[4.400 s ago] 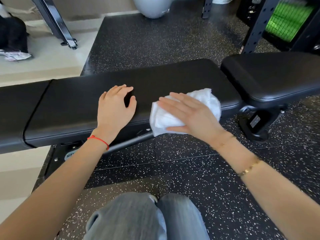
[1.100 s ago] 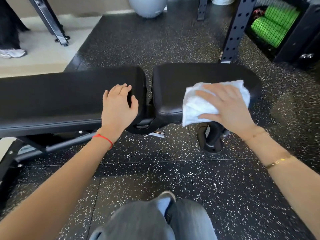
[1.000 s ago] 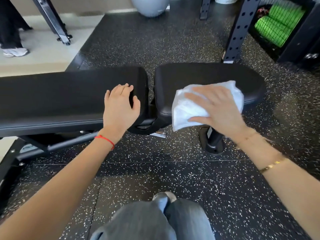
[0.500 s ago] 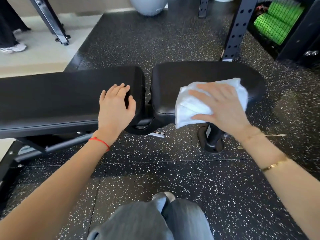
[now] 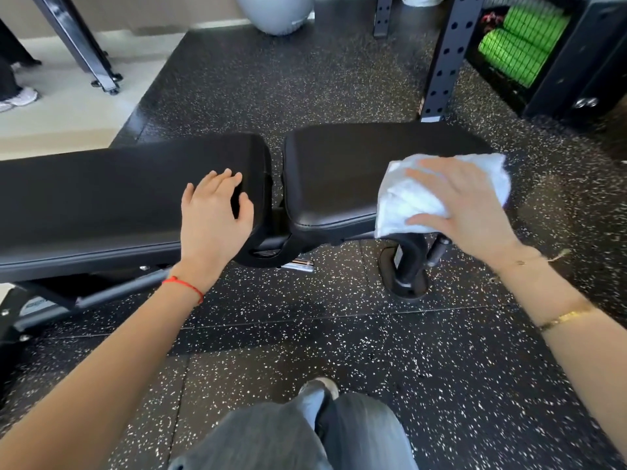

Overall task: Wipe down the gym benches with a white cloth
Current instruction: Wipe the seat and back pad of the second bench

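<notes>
**Cloth at the right end of the seat pad**

The right hand [image 5: 464, 205] presses flat the white cloth [image 5: 407, 205] on the seat pad [image 5: 336, 178]. The left hand [image 5: 215, 215] rests open on the long back pad [image 5: 101, 195]. Speckled rubber floor [image 5: 271, 89] lies around.

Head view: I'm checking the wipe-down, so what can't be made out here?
- Seat pad under the white cloth: hidden by the cloth and the right hand.
- Long back pad: its far end is cut off by the left edge; the left hand covers another patch.
- Cloth's right edge: motion-blurred.
- Bench frame label: too small to read.
</notes>
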### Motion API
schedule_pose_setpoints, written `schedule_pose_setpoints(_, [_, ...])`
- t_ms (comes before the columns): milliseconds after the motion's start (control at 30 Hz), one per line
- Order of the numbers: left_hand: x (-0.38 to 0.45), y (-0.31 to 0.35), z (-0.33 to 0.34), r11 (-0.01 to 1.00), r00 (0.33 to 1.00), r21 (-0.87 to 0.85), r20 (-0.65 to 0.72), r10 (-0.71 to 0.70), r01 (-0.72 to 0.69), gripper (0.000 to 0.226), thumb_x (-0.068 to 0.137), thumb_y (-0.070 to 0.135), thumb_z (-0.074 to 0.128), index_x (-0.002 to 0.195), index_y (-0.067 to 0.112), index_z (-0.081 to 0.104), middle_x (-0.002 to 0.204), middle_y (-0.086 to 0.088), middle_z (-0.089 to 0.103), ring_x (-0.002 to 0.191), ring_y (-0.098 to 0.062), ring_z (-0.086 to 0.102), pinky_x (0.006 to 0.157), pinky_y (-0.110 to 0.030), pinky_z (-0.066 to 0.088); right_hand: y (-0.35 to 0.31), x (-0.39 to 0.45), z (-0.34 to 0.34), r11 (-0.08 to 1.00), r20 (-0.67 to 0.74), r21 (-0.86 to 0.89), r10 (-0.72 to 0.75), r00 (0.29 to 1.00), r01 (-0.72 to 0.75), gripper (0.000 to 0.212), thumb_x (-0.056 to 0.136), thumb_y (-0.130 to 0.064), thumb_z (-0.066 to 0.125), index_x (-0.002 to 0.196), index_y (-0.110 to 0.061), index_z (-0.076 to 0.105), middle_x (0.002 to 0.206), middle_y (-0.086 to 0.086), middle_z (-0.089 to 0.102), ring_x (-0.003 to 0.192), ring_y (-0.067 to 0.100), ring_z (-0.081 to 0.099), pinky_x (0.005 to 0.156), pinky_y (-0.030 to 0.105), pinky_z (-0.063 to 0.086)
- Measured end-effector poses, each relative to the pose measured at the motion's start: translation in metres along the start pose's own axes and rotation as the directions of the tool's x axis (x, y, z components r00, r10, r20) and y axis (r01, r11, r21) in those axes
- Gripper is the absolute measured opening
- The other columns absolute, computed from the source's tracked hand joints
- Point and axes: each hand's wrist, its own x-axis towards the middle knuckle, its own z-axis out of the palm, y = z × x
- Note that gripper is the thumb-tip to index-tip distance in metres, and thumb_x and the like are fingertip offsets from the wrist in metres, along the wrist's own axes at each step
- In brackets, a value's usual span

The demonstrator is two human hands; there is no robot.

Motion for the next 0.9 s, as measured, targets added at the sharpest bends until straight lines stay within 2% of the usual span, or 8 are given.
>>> schedule_pose_setpoints(133, [-0.001,0.000,-0.001,1.000,1.000,-0.005,0.007,-0.011,0.011,0.039,0.097,0.022,0.049,0.133,0.010,0.059,0.142,-0.009,0.055,0.140,-0.025,0.042,0.120,-0.049,0.023,-0.079,0.033,0.017,0.979,0.035,0.042,-0.202,0.979,0.200,0.069,0.090,-0.070,0.043,0.144,-0.027,0.048,0.143,0.000,0.050,0.127,0.026,0.045,0.108,0.044,0.033])
schedule_pose_setpoints(233, [0.000,0.000,-0.003,1.000,1.000,-0.017,0.007,-0.009,0.009,0.039,0.096,0.022,0.050,0.132,0.011,0.059,0.141,-0.007,0.056,0.138,-0.024,0.043,0.119,-0.050,0.024,-0.107,0.051,0.021,0.976,0.052,0.075,-0.210,0.976,0.206,0.063,0.091,-0.068,0.045,0.139,-0.029,0.052,0.140,-0.003,0.051,0.124,0.023,0.044,0.105,0.036,0.029])
schedule_pose_setpoints(367, [0.002,-0.002,-0.006,0.998,0.998,-0.053,0.054,-0.021,0.024,0.039,0.095,0.024,0.052,0.132,0.013,0.059,0.142,-0.005,0.055,0.139,-0.023,0.043,0.120,-0.049,0.024,-0.103,0.055,0.011,0.970,0.032,0.230,-0.086,0.996,0.076,0.049,0.093,-0.060,0.048,0.132,-0.031,0.053,0.125,-0.005,0.053,0.109,0.019,0.045,0.093,0.028,0.026])
schedule_pose_setpoints(500, [0.018,0.011,-0.040,0.997,0.990,-0.062,0.132,-0.038,0.047,0.037,0.093,0.023,0.056,0.129,0.018,0.061,0.139,0.000,0.057,0.136,-0.020,0.046,0.119,-0.049,0.025,-0.103,0.076,-0.026,0.948,0.131,0.281,0.115,0.985,-0.148,0.044,0.092,-0.055,0.056,0.128,-0.030,0.056,0.117,-0.003,0.057,0.100,0.022,0.049,0.086,0.031,0.029])
schedule_pose_setpoints(567, [0.033,0.024,-0.068,0.997,0.987,-0.077,0.158,-0.009,0.021,0.035,0.093,0.021,0.056,0.126,0.017,0.063,0.134,-0.001,0.061,0.130,-0.021,0.052,0.115,-0.049,0.034,-0.105,0.083,-0.055,0.932,0.163,0.270,0.202,0.966,-0.240,0.041,0.091,-0.050,0.062,0.126,-0.029,0.058,0.116,-0.001,0.058,0.101,0.025,0.050,0.084,0.031,0.026])
schedule_pose_setpoints(700, [0.065,0.061,-0.138,0.991,0.979,-0.134,0.199,0.048,-0.021,0.031,0.092,0.019,0.056,0.122,0.016,0.065,0.122,-0.001,0.067,0.114,-0.023,0.061,0.102,-0.047,0.045,-0.112,0.096,-0.139,0.887,0.219,0.259,0.333,0.917,-0.383,0.043,0.090,-0.054,0.059,0.125,-0.029,0.058,0.114,0.001,0.059,0.099,0.027,0.052,0.083,0.031,0.025])
schedule_pose_setpoints(800, [0.080,0.094,-0.200,0.982,0.965,-0.174,0.237,0.110,-0.069,0.028,0.092,0.019,0.057,0.119,0.015,0.066,0.119,-0.002,0.068,0.111,-0.024,0.062,0.099,-0.048,0.047,-0.120,0.103,-0.221,0.861,0.214,0.224,0.413,0.885,-0.456,0.056,0.087,-0.064,0.045,0.126,-0.025,0.059,0.113,0.003,0.061,0.096,0.028,0.054,0.080,0.033,0.031])
schedule_pose_setpoints(900, [0.091,0.130,-0.267,0.968,0.948,-0.215,0.259,0.184,-0.129,0.027,0.093,0.018,0.058,0.118,0.013,0.067,0.119,-0.002,0.068,0.109,-0.024,0.063,0.097,-0.048,0.048,-0.132,0.102,-0.307,0.824,0.213,0.221,0.481,0.851,-0.521,0.059,0.087,-0.063,0.043,0.125,-0.021,0.059,0.109,0.007,0.063,0.093,0.030,0.057,0.081,0.037,0.041])
